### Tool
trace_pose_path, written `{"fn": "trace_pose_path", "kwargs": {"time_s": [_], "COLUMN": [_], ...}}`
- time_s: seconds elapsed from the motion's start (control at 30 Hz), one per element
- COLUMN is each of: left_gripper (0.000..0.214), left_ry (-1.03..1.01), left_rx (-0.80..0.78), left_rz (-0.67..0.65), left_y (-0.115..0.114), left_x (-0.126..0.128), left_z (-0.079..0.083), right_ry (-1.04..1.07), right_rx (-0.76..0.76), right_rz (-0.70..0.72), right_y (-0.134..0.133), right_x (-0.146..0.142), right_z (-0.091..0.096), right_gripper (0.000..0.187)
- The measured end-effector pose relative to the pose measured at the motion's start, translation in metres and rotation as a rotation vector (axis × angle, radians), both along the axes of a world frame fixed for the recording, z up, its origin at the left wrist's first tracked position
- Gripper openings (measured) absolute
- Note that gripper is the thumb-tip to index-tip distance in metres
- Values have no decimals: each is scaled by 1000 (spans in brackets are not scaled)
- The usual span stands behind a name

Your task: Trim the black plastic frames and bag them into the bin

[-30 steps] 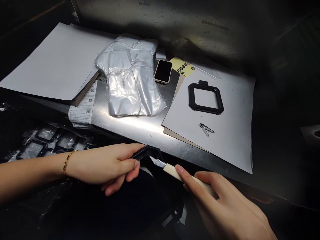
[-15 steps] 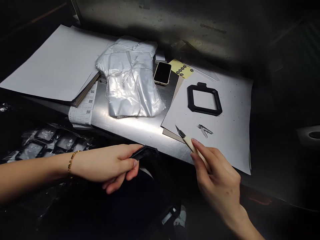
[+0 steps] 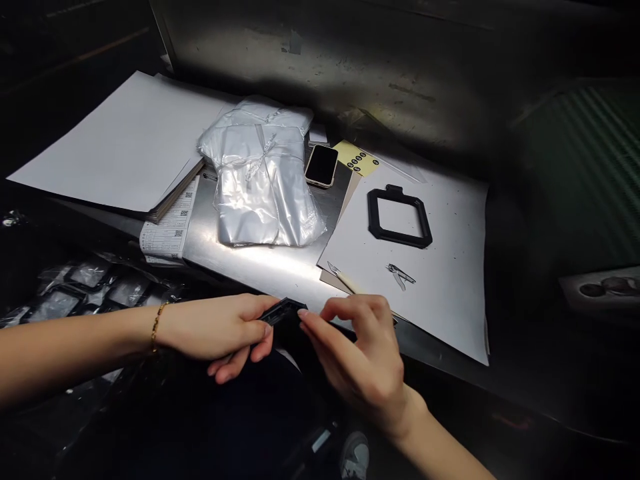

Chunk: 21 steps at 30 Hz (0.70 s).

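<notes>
My left hand point(image 3: 220, 330), a gold bracelet on its wrist, is closed on the corner of a black plastic frame point(image 3: 284, 311) held just in front of the metal table's edge. My right hand point(image 3: 363, 357) is beside it with fingers apart and curved, its index fingertip touching the same frame. A small craft knife point(image 3: 341, 277) with a pale handle lies on the white sheet just beyond my right fingers; its rear end is hidden behind them. A second black frame point(image 3: 400, 239) lies flat on that sheet.
The white sheet point(image 3: 450, 280) also bears a small metal clipper point(image 3: 400, 273). The metal table point(image 3: 260, 263) holds a bundle of clear plastic bags point(image 3: 260, 193), a phone point(image 3: 321, 165), a yellow sticker sheet point(image 3: 356, 160) and white paper sheets point(image 3: 120, 140). Bagged parts point(image 3: 90, 287) lie lower left.
My right hand carried the knife from the held frame up to the white sheet, let it go there, and came back to the frame. My left hand stayed put.
</notes>
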<state>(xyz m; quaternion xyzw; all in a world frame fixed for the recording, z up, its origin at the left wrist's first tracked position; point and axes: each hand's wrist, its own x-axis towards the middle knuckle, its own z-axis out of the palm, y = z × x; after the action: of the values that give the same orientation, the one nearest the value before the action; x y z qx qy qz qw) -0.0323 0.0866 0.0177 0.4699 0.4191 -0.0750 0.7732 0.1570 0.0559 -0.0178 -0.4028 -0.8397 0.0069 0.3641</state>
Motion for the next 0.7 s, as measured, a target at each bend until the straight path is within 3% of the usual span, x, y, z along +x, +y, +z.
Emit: {"fn": "trace_pose_path", "kwargs": {"time_s": [0.1, 0.27, 0.47, 0.6, 0.63, 0.7], "left_gripper": [22, 21, 17, 13, 11, 12], "left_ry": [1, -17, -43, -36, -22, 20], "left_rx": [9, 14, 13, 42, 57, 116], "left_rz": [3, 5, 76, 154, 171, 203], "left_y": [0, -1, -5, -14, -16, -22], "left_x": [1, 4, -2, -12, -14, -18], "left_z": [-2, -5, -6, -24, -29, -35], "right_ry": [-98, -110, 120, -10, -67, -146], "right_rx": [13, -9, -218, -239, -229, -239], "right_rz": [84, 108, 223, 176, 215, 358], "right_y": [-2, 0, -9, -22, -25, -30], "right_x": [-14, -18, 12, 37, 39, 38], "right_z": [5, -3, 3, -17, -24, -37], "right_gripper": [8, 10, 13, 33, 37, 28]}}
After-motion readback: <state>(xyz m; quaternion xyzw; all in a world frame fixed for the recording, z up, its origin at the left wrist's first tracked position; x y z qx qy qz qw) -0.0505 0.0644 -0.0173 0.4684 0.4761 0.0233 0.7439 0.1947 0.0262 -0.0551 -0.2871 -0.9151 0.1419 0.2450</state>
